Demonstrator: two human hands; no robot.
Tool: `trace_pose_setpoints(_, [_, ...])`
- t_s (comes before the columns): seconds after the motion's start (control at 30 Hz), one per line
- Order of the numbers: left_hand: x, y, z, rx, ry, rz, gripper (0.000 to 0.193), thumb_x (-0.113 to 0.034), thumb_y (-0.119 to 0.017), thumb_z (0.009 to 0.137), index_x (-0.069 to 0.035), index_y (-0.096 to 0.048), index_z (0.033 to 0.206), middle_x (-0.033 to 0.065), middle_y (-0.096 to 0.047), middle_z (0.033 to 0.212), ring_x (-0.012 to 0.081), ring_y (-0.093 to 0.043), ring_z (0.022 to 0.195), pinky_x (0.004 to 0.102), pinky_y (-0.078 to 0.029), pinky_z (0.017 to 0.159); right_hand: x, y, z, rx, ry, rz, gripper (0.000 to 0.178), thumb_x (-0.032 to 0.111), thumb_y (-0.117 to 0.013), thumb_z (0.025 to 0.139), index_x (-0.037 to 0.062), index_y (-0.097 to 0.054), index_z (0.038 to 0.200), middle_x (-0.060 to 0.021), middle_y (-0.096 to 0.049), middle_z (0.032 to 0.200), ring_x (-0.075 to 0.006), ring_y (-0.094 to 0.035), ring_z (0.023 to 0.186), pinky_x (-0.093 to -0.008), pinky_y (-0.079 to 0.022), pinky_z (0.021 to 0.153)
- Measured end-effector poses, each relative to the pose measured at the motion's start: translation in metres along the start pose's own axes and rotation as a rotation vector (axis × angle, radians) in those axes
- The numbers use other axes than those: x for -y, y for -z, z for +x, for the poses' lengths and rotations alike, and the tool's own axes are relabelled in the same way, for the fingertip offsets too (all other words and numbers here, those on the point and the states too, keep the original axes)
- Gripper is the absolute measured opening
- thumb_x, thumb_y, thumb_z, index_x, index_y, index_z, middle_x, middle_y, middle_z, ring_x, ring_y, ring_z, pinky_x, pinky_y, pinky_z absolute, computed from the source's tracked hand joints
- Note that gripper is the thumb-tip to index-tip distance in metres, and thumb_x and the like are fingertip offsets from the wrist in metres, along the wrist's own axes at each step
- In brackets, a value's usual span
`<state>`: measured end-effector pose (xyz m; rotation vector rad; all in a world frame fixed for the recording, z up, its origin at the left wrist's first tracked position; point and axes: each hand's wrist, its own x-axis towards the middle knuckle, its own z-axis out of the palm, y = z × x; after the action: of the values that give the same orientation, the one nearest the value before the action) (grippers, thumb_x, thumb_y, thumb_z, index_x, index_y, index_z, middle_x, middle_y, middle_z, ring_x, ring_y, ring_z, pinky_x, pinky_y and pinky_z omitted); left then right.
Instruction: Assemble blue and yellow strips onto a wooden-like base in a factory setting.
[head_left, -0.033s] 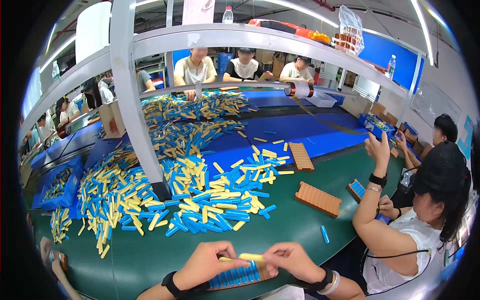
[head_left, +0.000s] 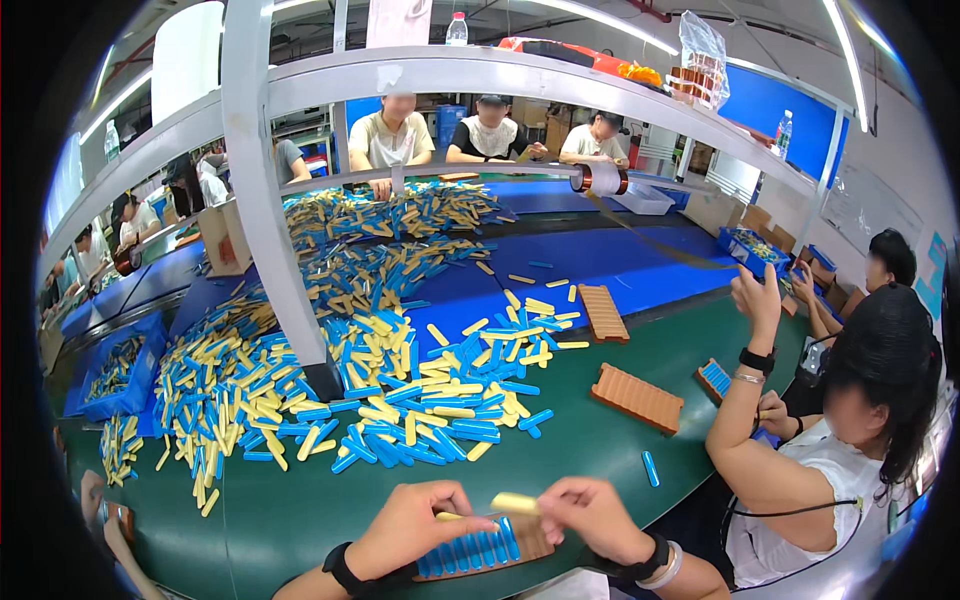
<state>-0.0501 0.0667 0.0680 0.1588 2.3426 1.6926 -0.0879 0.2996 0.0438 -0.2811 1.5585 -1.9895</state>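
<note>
Head view, listed left to right across the green tabletop [head_left: 290, 515]. Blue bin [head_left: 120, 406], filled with strips. Loose heap [head_left: 240, 400] of blue and yellow strips. Left hand [head_left: 415, 522]: thumb and fingers pinched on a yellow piece [head_left: 448, 516], mostly hidden, above the slotted tray. Slotted tray [head_left: 537, 538], orange-brown, between and below the hands; blue strips [head_left: 480, 548] side by side in its slots, right end bare. Yellow strip [head_left: 515, 503], held above the tray, its right end gripped by the right hand [head_left: 590, 515]. Ribbed tray [head_left: 637, 398], brown, farther back. Single blue strip [head_left: 650, 468], lying apart. Co-worker [head_left: 790, 485], seated at far right.
</note>
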Motion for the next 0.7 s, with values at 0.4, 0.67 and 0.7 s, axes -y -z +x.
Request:
trace_pose_setpoints(0.4, [0.005, 0.049, 0.008, -0.214, -0.138, -0.417, 0.023, -0.009, -0.044, 0.095, -0.003, -0.042, 0.116, 0.0173, -0.061, 0.099, 0.0204, -0.062, 0.084, 0.028, -0.049, 0.073, 0.031, 0.02, 0.004, -0.321, 0.244, 0.02, 0.015, 0.012, -0.06, 0.088, -0.0032, -0.059, 0.088, -0.0087, -0.063, 0.073, -0.0122, -0.061, 0.059, -0.022, -0.05, 0.055])
trace_pose_setpoints(0.67, [0.002, 0.018, 0.01, 0.075, 0.024, -0.46, 0.026, -0.012, -0.043, 0.096, -0.002, -0.04, 0.12, 0.0171, -0.062, 0.099, 0.0173, -0.064, 0.078, 0.0263, -0.053, 0.072, 0.018, 0.036, 0.02, -0.103, 0.081, -0.461, 0.021, 0.007, -0.067, 0.081, 0.0008, -0.056, 0.099, -0.004, -0.061, 0.084, -0.0075, -0.06, 0.076, -0.0199, -0.048, 0.064])
trace_pose_setpoints(0.7, [0.002, 0.02, 0.009, 0.074, 0.029, -0.466, 0.026, -0.012, -0.043, 0.096, -0.002, -0.04, 0.12, 0.0171, -0.062, 0.099, 0.0173, -0.064, 0.078, 0.0263, -0.053, 0.072, 0.017, 0.033, 0.022, -0.102, 0.073, -0.461, 0.021, 0.007, -0.067, 0.081, 0.0008, -0.056, 0.099, -0.004, -0.061, 0.084, -0.0075, -0.06, 0.076, -0.0199, -0.048, 0.064])
